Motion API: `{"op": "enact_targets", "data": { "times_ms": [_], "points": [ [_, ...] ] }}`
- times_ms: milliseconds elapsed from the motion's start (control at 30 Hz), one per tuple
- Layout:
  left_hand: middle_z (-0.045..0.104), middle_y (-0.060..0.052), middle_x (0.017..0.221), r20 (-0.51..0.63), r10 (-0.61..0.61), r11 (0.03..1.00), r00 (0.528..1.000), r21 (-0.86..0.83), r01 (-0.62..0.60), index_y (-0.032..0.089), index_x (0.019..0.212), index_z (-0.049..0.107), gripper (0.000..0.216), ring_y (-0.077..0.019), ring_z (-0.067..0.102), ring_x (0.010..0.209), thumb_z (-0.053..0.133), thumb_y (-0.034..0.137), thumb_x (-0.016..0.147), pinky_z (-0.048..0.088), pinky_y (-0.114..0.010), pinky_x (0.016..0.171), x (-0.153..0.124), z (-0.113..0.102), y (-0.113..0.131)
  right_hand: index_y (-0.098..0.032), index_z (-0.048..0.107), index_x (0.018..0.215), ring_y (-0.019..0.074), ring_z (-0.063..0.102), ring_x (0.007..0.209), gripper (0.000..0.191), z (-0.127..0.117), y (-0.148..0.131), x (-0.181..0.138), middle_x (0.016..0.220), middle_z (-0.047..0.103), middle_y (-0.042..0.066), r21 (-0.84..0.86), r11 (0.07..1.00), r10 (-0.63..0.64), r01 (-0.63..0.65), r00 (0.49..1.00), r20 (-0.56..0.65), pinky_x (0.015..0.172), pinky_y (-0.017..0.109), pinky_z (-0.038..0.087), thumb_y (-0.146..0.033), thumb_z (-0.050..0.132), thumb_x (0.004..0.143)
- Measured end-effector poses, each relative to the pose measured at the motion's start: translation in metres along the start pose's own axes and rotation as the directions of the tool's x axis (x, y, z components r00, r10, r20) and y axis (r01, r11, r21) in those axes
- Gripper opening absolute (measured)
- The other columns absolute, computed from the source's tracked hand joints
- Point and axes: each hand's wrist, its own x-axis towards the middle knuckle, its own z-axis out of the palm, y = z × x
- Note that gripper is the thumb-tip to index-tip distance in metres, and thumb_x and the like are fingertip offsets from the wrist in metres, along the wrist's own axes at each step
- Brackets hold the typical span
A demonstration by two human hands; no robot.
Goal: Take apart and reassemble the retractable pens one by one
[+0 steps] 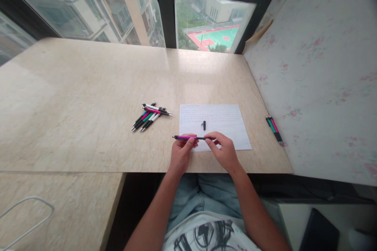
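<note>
My left hand (182, 153) is closed around the barrel of a purple ballpoint pen (185, 137), held level with its clicker end pointing left. My right hand (222, 150) pinches the thin dark refill (201, 138) that sticks out of the barrel's right end. Both hands are just above the lower part of a sheet of paper (232, 137) with rows of faint writing. On that sheet, beyond the pen, lie a short black pen grip (204, 125) and a tiny metallic piece (202, 124), probably the pen's tip.
Several assembled pens (150, 117) in mixed colours lie in a loose pile to the left. A green and a pink pen (274, 129) rest against the wall at right. The stone-look tabletop (88, 106) runs back to windows. A white cable (35, 198) lies on the lower left surface.
</note>
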Motion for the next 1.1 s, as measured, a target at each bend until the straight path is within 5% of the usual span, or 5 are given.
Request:
{"op": "enact_targets", "data": {
  "times_ms": [200,367,633,867,1100],
  "points": [
    [0.071,-0.005,0.075,0.002,-0.022,0.998,1.0,-0.062,0.023,0.015,0.088,0.074,0.021,-0.0118,0.063,0.069,0.076,0.03,0.074,0.048,-0.024,0.069,0.0,0.001,0.002,-0.022,0.063,0.107,0.0184,0.064,0.085,0.023,0.001,-0.003,0.0,0.1,0.069,0.006,0.051,0.998,0.02,-0.02,1.0,-0.004,0.066,0.028,0.052,-0.029,0.059,0.087],
    [0.071,-0.005,0.072,-0.005,-0.038,0.994,0.999,-0.1,0.037,0.015,0.087,0.074,0.021,-0.0118,0.063,0.068,0.077,0.03,0.072,0.048,-0.024,0.068,-0.001,0.002,0.004,-0.021,0.068,0.08,0.0166,0.061,0.069,0.023,0.0,-0.011,0.001,0.077,0.068,0.004,-0.051,0.999,0.008,-0.009,1.0,-0.018,0.066,0.03,0.05,-0.031,0.052,0.093],
    [0.07,-0.005,0.074,-0.001,-0.051,0.985,0.999,-0.163,0.05,0.014,0.088,0.073,0.021,-0.0101,0.062,0.069,0.077,0.028,0.074,0.049,-0.022,0.067,0.0,0.001,0.004,-0.023,0.069,0.085,0.0186,0.064,0.086,0.017,-0.004,-0.014,0.003,0.092,0.069,0.005,-0.056,0.991,-0.129,0.124,0.987,-0.099,0.069,0.031,0.052,-0.022,0.054,0.091],
    [0.069,-0.005,0.073,-0.012,-0.063,0.978,0.998,-0.198,0.059,0.014,0.089,0.073,0.022,-0.0099,0.063,0.069,0.078,0.028,0.073,0.049,-0.021,0.067,0.0,0.002,0.006,-0.023,0.067,0.099,0.018,0.063,0.08,0.016,-0.005,-0.018,0.001,0.094,0.068,0.006,-0.086,0.994,-0.082,0.071,0.988,-0.132,0.065,0.031,0.054,-0.025,0.054,0.09],
    [0.069,-0.004,0.076,-0.031,-0.066,0.956,0.997,-0.288,0.055,0.015,0.088,0.072,0.024,-0.0096,0.063,0.072,0.08,0.029,0.07,0.049,-0.02,0.067,0.001,-0.001,0.005,-0.024,0.068,0.093,0.0191,0.061,0.075,0.013,-0.026,-0.03,-0.002,0.087,0.068,0.006,-0.184,0.98,-0.103,0.075,0.983,-0.149,0.066,0.034,0.053,-0.028,0.056,0.09]
  ]
}}
